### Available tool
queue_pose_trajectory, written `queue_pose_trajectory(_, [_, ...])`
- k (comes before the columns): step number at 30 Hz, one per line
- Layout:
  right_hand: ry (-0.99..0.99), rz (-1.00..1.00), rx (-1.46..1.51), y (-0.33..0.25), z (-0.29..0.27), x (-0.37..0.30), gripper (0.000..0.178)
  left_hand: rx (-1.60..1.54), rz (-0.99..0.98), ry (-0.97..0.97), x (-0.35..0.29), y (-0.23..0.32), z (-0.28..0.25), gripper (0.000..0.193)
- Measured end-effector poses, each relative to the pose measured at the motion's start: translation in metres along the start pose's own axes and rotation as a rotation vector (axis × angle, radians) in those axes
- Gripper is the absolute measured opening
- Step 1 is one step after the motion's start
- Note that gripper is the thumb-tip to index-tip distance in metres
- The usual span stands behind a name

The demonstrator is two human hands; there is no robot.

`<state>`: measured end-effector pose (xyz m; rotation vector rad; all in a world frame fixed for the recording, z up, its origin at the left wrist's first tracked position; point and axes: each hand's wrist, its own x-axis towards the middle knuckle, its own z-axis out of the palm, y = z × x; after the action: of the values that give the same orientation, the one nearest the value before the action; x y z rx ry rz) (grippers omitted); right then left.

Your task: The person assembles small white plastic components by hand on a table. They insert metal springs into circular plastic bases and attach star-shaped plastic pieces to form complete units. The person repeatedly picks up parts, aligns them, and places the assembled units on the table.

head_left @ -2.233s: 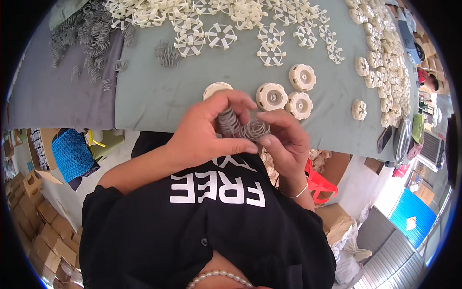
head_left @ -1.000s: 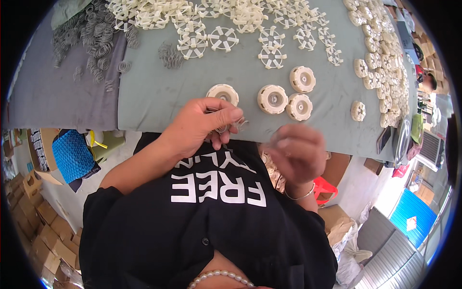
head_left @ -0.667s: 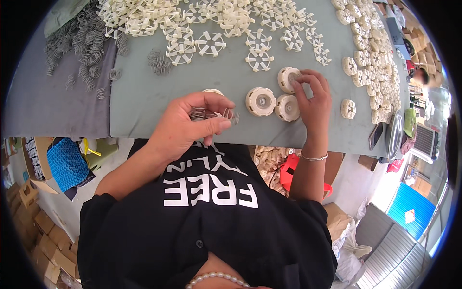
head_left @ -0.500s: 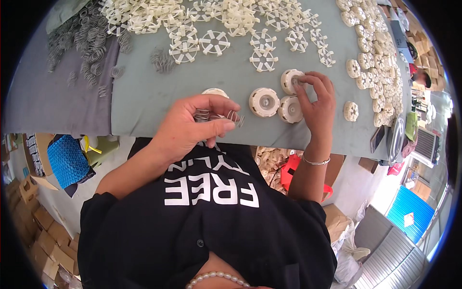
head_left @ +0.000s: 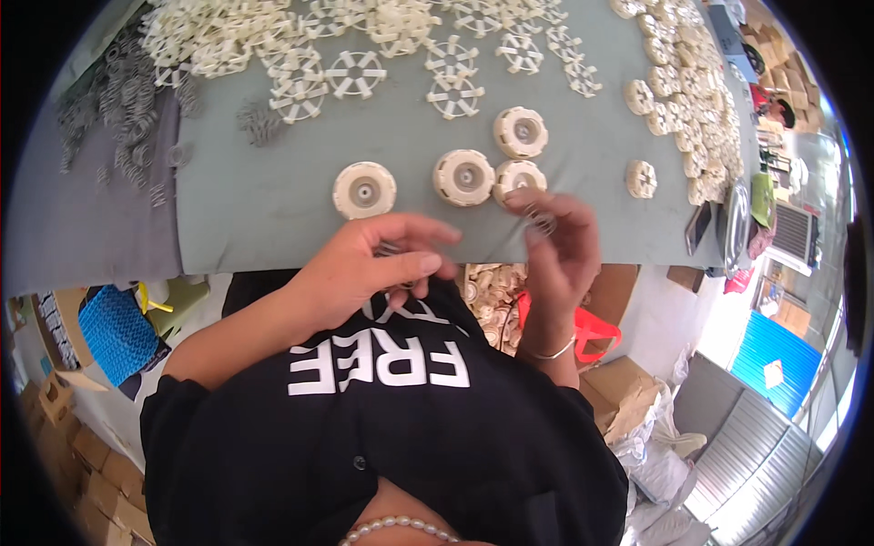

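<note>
Several coil springs lie in my left hand, whose fingers are curled around them in front of the table edge. Between the thumb and fingers of my right hand is a single wire coil spring. It is held just on the near side of a round cream-coloured plastic housing, partly covered by my fingertips. Touching or close to that one are a middle housing and a far housing. A fourth-position housing sits apart at the left, beyond my left hand.
Grey springs are heaped at the far left, with a small cluster nearer. Cream spoked rings pile up along the back. Many assembled round pieces cover the right side. A phone lies by the right edge.
My right hand has left the far housing and come nearer me, now pinching a spring by the near housing. My left hand has drawn back, uncovering the left housing. The view has shifted slightly.
</note>
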<state>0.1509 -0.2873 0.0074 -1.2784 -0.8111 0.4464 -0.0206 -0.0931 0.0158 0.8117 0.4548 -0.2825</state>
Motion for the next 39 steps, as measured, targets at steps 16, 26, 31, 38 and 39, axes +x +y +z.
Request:
queue_pose_trajectory(16, [-0.189,0.114,-0.936,-0.006,-0.041,0.041,0.033,0.034,0.013,-0.010,0.035,0.003,0.000,0.067])
queue_pose_trajectory(26, [-0.007,0.113,-0.846,0.016,-0.052,0.060,0.029,1.001,0.615,0.253,0.041,-0.008,0.011,0.060])
queue_pose_trajectory(31, [0.098,-0.229,-1.253,0.073,-0.134,0.152,0.034,1.321,0.733,0.276,0.060,-0.013,0.027,0.077])
queue_pose_trajectory(38, [0.271,0.241,-0.823,0.035,-0.108,0.112,0.029,1.443,0.770,0.382,0.078,-0.013,0.029,0.076])
queue_pose_trajectory(39, [0.295,0.300,-0.698,0.033,-0.106,0.095,0.029,1.431,0.783,0.355,0.080,-0.011,0.028,0.075])
